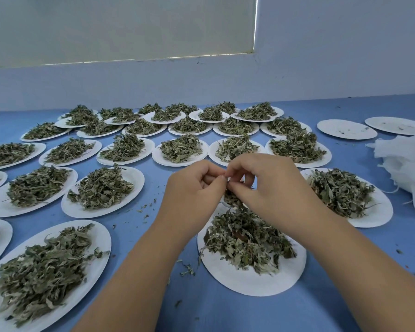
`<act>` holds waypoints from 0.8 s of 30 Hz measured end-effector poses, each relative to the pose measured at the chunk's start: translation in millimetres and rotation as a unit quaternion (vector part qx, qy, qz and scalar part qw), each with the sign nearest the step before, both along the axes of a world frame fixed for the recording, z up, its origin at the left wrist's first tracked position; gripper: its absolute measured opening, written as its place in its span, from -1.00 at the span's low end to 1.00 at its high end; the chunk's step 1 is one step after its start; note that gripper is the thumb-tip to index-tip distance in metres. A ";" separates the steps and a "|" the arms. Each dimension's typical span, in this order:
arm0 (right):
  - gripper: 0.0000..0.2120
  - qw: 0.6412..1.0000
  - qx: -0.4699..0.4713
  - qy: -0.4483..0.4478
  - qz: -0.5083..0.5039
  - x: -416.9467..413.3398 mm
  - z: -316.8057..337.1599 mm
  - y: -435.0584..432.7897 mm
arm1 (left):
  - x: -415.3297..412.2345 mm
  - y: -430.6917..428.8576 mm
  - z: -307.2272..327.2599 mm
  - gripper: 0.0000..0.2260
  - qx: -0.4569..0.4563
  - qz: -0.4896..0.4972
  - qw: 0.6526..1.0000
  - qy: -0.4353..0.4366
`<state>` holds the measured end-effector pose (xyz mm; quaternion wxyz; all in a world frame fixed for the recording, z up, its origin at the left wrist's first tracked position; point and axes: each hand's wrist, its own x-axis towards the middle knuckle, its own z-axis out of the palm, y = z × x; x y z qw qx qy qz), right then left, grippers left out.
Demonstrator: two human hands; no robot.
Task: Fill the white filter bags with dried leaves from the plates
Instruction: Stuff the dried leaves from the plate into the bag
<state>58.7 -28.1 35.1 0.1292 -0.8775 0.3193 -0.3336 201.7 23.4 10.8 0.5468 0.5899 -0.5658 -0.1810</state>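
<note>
Working at the mouth of a small filter bag [223, 202], both hands meet just above the far rim of the nearest plate [249, 281]. The left hand [197, 185] has its fingers curled in, pinching one side. The right hand [261, 183] pinches the other side with thumb and fingertips. Only a sliver of white and some dark leaves show beneath them, so I cannot tell how full the bag is or whether its mouth is being opened or closed.

My guess is that this is the filling step for one bag, with nearly all the task ahead, since most plates are heaped. The pile of leaves [244, 240] on the nearest plate sits right under the bag. The next move likely calls for one hand to keep the mouth wide while the other scoops from that pile, staying low so crumbs fall back onto the plate.

Room is tight. A loaded plate [379, 216] lies just beside the right wrist, and another [139, 178] is near the left. Loose bits [144, 209] dot the blue table [345, 283] between them. The stack of white bags [407, 164] lies at the right edge, beyond two nearly bare plates [346, 129]. The open strip of table nearest the person is the easiest place to set things down.
</note>
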 end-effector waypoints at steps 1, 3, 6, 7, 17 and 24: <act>-0.90 1.000 -0.002 0.001 0.001 0.0 0.4 0.0 | 0.2 -0.1 -0.2 -0.85 0.001 -0.001 1.000 0.000; -0.92 1.000 -0.004 -0.015 0.007 -1.3 1.3 -0.3 | 0.9 -0.3 -0.6 -0.87 0.001 0.001 1.000 0.008; -0.97 0.996 0.020 -0.084 0.001 -7.0 2.8 -3.8 | 2.6 -0.9 -0.6 -0.87 0.000 0.018 1.000 0.018; -0.90 0.995 0.030 -0.092 -0.003 -9.9 3.5 -6.1 | 3.1 -1.2 -0.4 -0.88 0.000 0.026 0.999 0.024; -0.07 0.990 0.122 0.058 0.031 -10.9 -2.7 -4.8 | 9.6 -3.5 0.3 -0.87 0.003 0.102 0.994 0.041; -0.58 0.994 0.095 -0.039 0.029 -7.3 -2.1 -3.8 | 6.5 -3.6 -1.1 -0.85 -0.011 0.098 0.995 0.033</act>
